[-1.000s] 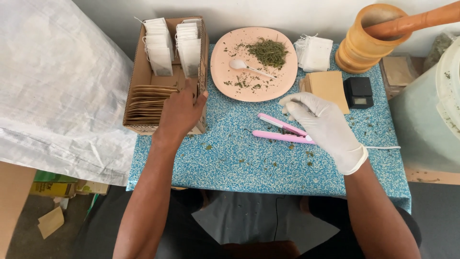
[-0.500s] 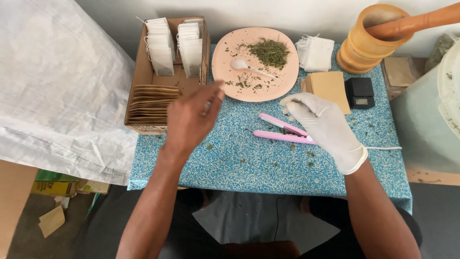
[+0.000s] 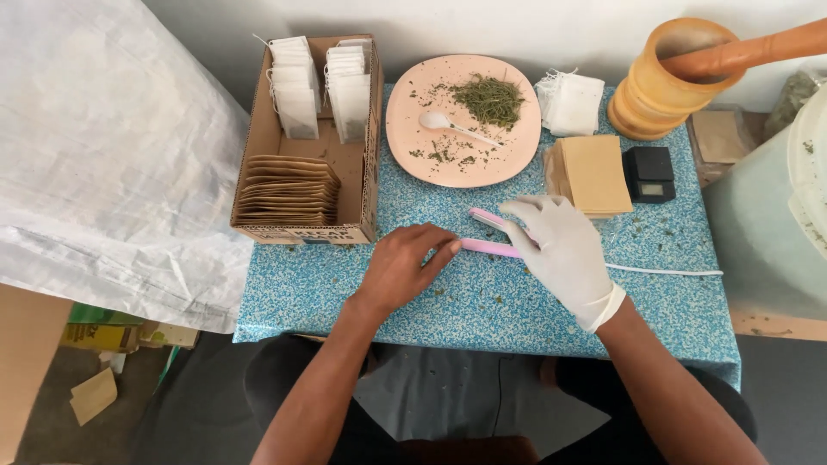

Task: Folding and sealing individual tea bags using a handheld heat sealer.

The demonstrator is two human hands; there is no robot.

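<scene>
I am pinning the pink sealer [image 3: 489, 248] flat on the worktop [image 3: 534, 310] under my gloved right hand [image 3: 560, 250], fingers spread, while my bare left hand [image 3: 405, 267], loosely open, is touching its near end.

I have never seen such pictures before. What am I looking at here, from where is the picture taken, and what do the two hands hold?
The camera sits on a person's head and looks down at a small table with a blue speckled cover.

The bare left hand rests on the table, its fingers at the end of a pink two-armed tool. The right hand, in a white glove, lies over the tool's other end. Whether either hand grips it, I cannot tell.

Behind them stand a cardboard box with white and brown sachets, a pink plate with dried herbs and a white spoon, a stack of brown envelopes, a small black scale, and a wooden mortar.
</scene>
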